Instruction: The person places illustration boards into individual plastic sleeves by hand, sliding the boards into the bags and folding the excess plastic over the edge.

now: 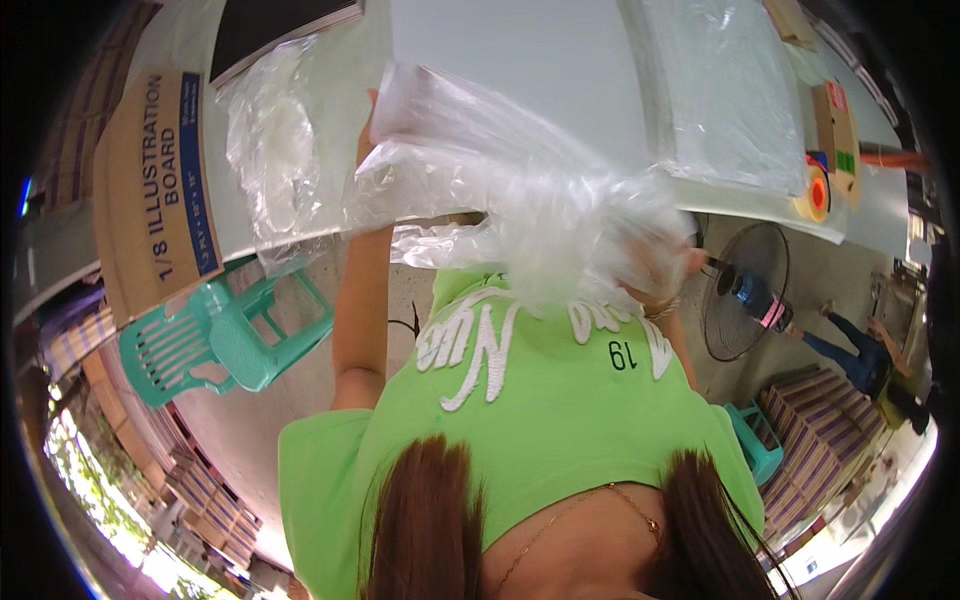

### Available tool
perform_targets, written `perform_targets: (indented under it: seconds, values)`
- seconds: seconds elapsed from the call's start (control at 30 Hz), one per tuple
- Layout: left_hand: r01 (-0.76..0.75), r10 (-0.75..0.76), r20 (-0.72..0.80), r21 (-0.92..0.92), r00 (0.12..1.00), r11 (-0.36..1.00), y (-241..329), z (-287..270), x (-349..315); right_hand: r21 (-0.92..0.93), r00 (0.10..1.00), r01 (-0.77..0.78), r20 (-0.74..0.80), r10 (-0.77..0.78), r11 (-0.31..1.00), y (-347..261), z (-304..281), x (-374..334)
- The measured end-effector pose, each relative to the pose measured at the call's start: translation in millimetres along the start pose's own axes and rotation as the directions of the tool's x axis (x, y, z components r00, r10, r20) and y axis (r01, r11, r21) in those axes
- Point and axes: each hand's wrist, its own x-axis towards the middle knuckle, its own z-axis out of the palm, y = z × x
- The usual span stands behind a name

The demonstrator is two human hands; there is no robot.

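A crumpled clear plastic bag [590, 215] stretches between my two hands above the table's near edge. Its left part is flatter and stands up over the white board on the table. My left hand [366, 135] grips the bag's left edge; one fingertip shows and the plastic covers most of the other fingers. At the bunched right end, my right hand [655, 262] is closed on the plastic, blurred and seen partly through it. I cannot tell whether anything lies inside the bag.
White board [520, 50] covers the table's middle. Clear plastic sheets [730, 110] lie right, more loose plastic [275, 150] left, beside a cardboard box [160, 190]. Tape rolls [817, 192] sit at the right edge. Below are green stools [250, 340] and a fan [745, 290]. Another person [865, 360] is far right.
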Motion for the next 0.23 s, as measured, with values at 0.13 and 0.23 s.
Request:
perform_targets:
  seconds: [0.13, 0.23]
  values:
    - [0.269, -0.331, 0.056, 0.465, 0.942, 0.844, -21.0, -56.2, -5.2, -0.094, 0.948, 0.246, 0.231, -0.219, 0.965, -68.0, 71.7, 56.0]
    - [0.144, -0.186, 0.001, 0.625, 0.983, 0.767, -39.2, -46.6, -30.4, -0.073, 0.954, 0.293, 0.093, -0.286, 0.953, -101.5, 92.8, 46.1]
